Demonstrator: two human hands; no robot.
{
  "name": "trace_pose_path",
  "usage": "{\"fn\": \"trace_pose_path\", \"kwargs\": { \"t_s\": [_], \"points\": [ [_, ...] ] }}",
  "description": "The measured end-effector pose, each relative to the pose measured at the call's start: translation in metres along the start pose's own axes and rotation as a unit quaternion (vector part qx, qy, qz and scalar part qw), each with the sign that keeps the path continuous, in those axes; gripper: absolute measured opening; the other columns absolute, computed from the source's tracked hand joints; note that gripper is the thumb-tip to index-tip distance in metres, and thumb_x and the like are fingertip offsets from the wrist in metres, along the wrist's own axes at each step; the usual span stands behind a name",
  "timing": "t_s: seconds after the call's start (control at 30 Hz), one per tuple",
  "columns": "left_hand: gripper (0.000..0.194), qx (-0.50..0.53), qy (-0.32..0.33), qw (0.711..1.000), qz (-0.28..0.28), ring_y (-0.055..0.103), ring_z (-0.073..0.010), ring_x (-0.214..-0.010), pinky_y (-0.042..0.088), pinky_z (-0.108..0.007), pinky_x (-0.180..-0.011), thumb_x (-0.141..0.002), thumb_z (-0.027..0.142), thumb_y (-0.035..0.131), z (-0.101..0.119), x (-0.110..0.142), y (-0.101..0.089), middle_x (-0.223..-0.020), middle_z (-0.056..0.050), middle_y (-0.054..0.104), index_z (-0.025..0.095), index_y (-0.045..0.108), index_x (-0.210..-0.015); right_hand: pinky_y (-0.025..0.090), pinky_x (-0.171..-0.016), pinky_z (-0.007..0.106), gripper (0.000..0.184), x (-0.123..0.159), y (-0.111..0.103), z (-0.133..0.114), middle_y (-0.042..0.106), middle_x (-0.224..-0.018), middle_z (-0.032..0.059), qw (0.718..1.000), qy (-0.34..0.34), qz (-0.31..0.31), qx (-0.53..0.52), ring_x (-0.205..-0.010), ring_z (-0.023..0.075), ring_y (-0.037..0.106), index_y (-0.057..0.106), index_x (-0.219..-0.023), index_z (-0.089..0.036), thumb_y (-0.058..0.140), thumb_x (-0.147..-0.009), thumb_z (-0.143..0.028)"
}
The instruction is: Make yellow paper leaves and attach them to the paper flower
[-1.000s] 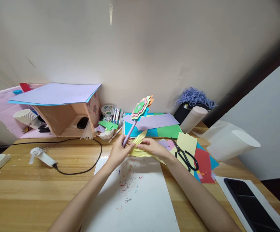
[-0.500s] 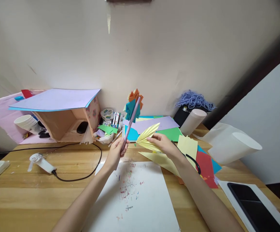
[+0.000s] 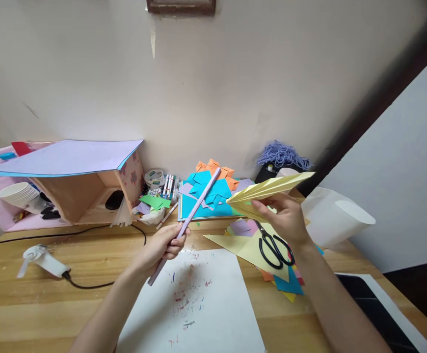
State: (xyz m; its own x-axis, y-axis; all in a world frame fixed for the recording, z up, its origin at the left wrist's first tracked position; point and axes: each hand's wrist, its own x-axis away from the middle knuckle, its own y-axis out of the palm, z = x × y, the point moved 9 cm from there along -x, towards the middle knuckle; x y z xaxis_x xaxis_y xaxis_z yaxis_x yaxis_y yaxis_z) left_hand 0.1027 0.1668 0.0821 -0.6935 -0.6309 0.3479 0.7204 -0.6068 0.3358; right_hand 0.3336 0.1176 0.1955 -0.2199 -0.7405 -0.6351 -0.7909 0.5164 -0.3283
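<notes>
My left hand [image 3: 167, 243] is closed around a long lilac paper stick [image 3: 201, 197], held slanting up and to the right. At its upper end are folded blue paper pieces [image 3: 215, 190] and orange paper pieces [image 3: 214, 166], like a paper flower. My right hand [image 3: 281, 213] pinches a pleated yellow paper leaf [image 3: 268, 190] between thumb and fingers. The leaf's narrow tip points toward the stick, with a gap between them. Below my right hand, black-handled scissors [image 3: 274, 247] lie on yellow paper [image 3: 243, 245].
A white sheet [image 3: 195, 304] with colour marks lies in front of me. To the left are an open box [image 3: 84, 196], a corded white glue gun [image 3: 46, 260] and paper cups [image 3: 20, 196]. Blue yarn [image 3: 283, 154], a white paper roll [image 3: 349, 220] and a black phone [image 3: 368, 304] stand or lie right.
My right hand has lifted the yellow leaf up and to the right, away from the stick. The stick's flower end has tipped down and away from me. The scissors are more visible.
</notes>
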Motion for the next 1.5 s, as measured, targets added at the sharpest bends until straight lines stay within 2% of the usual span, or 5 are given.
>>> {"fn": "trace_pose_path", "kwargs": {
  "t_s": [0.13,0.3,0.43,0.6,1.5],
  "points": [
    [0.033,-0.072,-0.038,0.996,-0.024,0.010,-0.0042,-0.046,0.006,-0.018,-0.038,-0.086,0.044,0.045,-0.001,0.020,0.004,-0.057,0.008,0.023,0.013,0.053,-0.089,0.049,-0.053,0.026,0.006,0.000,-0.010,-0.067,0.067,-0.069,-0.0003,0.951,-0.272,-0.078,0.128,-0.059,0.0146,0.062,0.065,-0.082,-0.024,0.060,-0.079,-0.023],
    [0.040,-0.158,-0.094,0.981,-0.066,0.012,-0.0070,-0.050,0.007,-0.021,-0.041,-0.086,0.052,0.041,-0.011,0.040,0.007,-0.060,0.006,0.024,0.016,0.054,-0.095,0.048,-0.058,0.020,0.014,0.036,0.007,-0.134,0.067,-0.071,-0.0029,0.758,-0.572,-0.202,0.239,-0.063,0.0093,0.062,0.063,-0.083,-0.026,0.052,-0.085,-0.018],
    [0.035,-0.263,-0.121,0.945,-0.154,0.017,-0.0079,-0.050,0.012,-0.022,-0.043,-0.085,0.052,0.042,-0.014,0.048,0.004,-0.060,0.005,0.026,0.018,0.051,-0.085,0.049,-0.059,0.021,0.008,0.076,0.023,-0.144,0.066,-0.071,-0.0016,0.597,-0.733,-0.215,0.243,-0.061,0.0092,0.059,0.064,-0.080,-0.021,0.056,-0.083,-0.019],
    [0.035,-0.420,-0.087,0.868,-0.252,0.032,-0.0099,-0.056,0.026,-0.022,-0.050,-0.086,0.048,0.042,-0.005,0.052,-0.001,-0.063,0.001,0.038,0.016,0.052,-0.073,0.050,-0.058,0.021,0.013,0.102,0.037,-0.140,0.065,-0.074,-0.0017,0.511,-0.806,-0.214,0.207,-0.057,0.0085,0.057,0.065,-0.084,-0.022,0.053,-0.085,-0.025],
    [0.041,-0.439,-0.076,0.807,-0.388,0.033,-0.0099,-0.045,0.027,-0.024,-0.043,-0.085,0.050,0.042,0.004,0.058,0.020,-0.056,0.000,0.041,0.017,0.066,-0.079,0.048,-0.060,0.023,0.018,0.128,0.068,-0.137,0.064,-0.075,0.0013,0.504,-0.829,-0.211,0.120,-0.057,0.0093,0.057,0.063,-0.088,-0.018,0.049,-0.086,-0.030]
  ]
}}
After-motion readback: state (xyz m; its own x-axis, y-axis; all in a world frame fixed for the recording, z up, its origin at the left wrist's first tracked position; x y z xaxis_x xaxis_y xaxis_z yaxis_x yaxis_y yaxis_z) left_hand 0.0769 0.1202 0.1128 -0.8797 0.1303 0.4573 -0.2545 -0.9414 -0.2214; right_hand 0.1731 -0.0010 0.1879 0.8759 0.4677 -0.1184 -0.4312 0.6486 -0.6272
